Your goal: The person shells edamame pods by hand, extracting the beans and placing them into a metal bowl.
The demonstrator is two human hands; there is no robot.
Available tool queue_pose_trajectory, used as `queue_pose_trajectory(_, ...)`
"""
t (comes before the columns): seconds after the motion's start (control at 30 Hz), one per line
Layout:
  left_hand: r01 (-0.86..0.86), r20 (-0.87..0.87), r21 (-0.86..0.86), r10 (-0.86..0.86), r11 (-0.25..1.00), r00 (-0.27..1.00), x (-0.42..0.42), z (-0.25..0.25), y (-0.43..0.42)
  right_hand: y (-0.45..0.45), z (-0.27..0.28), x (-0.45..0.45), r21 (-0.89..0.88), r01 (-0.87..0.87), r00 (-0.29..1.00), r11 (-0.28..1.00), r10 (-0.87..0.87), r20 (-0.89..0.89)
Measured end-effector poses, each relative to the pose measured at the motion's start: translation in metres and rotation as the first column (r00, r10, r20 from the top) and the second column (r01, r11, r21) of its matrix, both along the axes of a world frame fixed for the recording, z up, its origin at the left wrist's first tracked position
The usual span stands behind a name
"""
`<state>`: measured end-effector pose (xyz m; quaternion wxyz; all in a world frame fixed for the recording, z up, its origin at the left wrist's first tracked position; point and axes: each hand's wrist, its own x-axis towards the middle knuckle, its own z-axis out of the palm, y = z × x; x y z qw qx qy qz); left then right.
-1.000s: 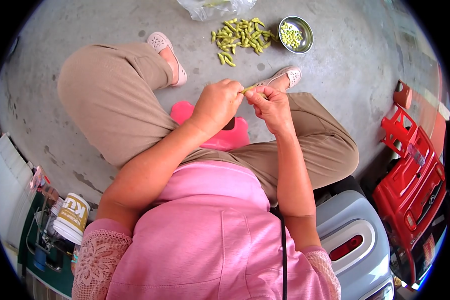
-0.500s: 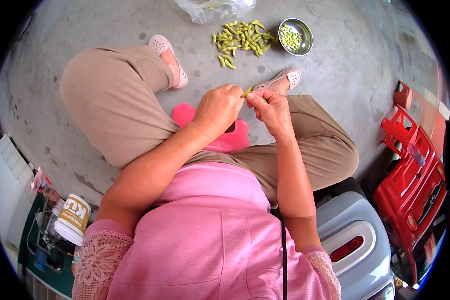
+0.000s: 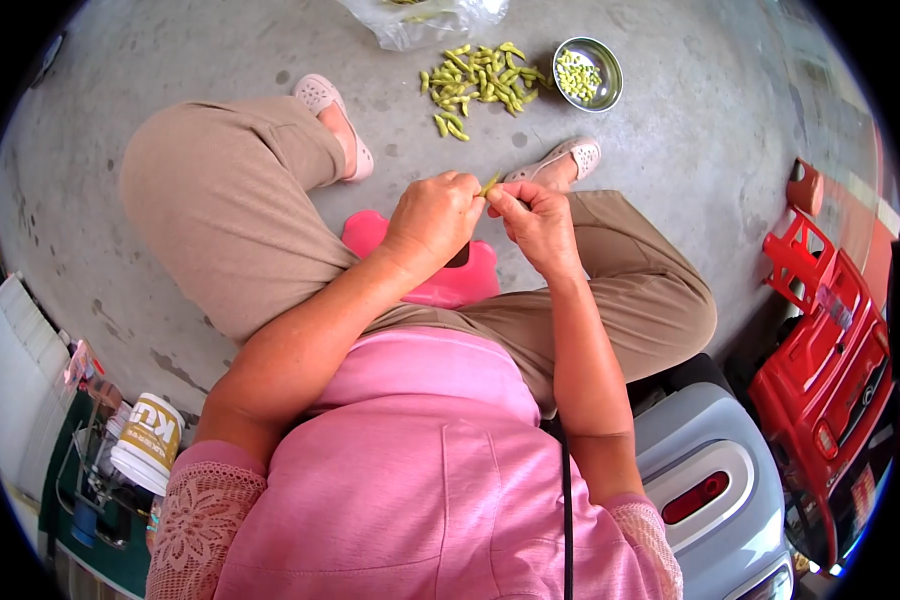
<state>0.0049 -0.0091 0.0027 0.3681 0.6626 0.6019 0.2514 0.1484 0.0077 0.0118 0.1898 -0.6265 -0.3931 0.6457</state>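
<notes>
Between my two hands is a green soybean pod (image 3: 490,184), held above the floor in front of my lap. My left hand (image 3: 433,217) is closed, its fingertips pinching one end of the pod. The thumb and fingers of my right hand (image 3: 538,226) pinch the pod from the other side. Beyond them a loose pile of soybean pods (image 3: 485,78) lies on the floor. Touching its right side, a round metal bowl (image 3: 610,92) contains shelled green beans (image 3: 576,76).
A clear plastic bag (image 3: 425,25) lies beyond the pile. Under my lap shows a pink stool (image 3: 368,232). Red toy vehicle (image 3: 820,370) and grey ride-on toy (image 3: 710,440) stand at the right. A white tub (image 3: 148,440) stands at the lower left.
The pod has tilted slightly between my fingers, and my right hand has shifted a little to the left. The pile and the bowl look the same.
</notes>
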Motion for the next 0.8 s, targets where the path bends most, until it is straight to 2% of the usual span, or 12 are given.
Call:
queue_pose_trajectory(0.2,0.053,-0.08,-0.015,-0.054,0.998,0.995,0.0,0.002,-0.002,-0.002,-0.002,0.001,0.042,-0.047,0.997,0.998,0.045,0.061)
queue_pose_trajectory(0.43,0.038,-0.028,0.036,-0.037,0.999,0.999,0.001,-0.002,0.0,-0.002,-0.006,0.004,0.054,-0.023,0.996,0.998,0.018,0.082)
queue_pose_trajectory(0.47,-0.022,0.186,-0.292,0.079,0.956,0.979,-0.001,0.002,0.004,0.0,-0.005,0.006,-0.025,0.056,0.998,0.998,-0.056,-0.022)
queue_pose_trajectory(0.5,-0.003,0.34,-0.593,0.254,0.805,0.905,-0.002,0.005,0.008,0.002,-0.005,0.008,-0.111,0.124,0.983,0.986,-0.137,-0.119)
queue_pose_trajectory(0.53,-0.003,0.34,-0.592,0.254,0.806,0.905,-0.004,0.005,0.009,0.003,-0.004,0.007,-0.11,0.124,0.983,0.986,-0.137,-0.12)
queue_pose_trajectory(0.6,0.09,0.516,-0.715,0.437,0.694,0.737,-0.005,0.005,0.012,0.005,-0.002,0.007,-0.129,0.174,0.962,0.976,-0.196,-0.19)
queue_pose_trajectory(0.73,0.101,0.541,-0.763,0.544,0.639,0.642,-0.005,0.005,0.012,0.002,-0.004,0.004,-0.049,0.145,0.982,0.988,-0.15,-0.115)
queue_pose_trajectory(0.8,0.108,0.53,-0.795,0.597,0.597,0.602,-0.005,0.007,0.013,-0.001,-0.005,0.003,0.145,0.048,0.999,0.988,-0.05,0.011)
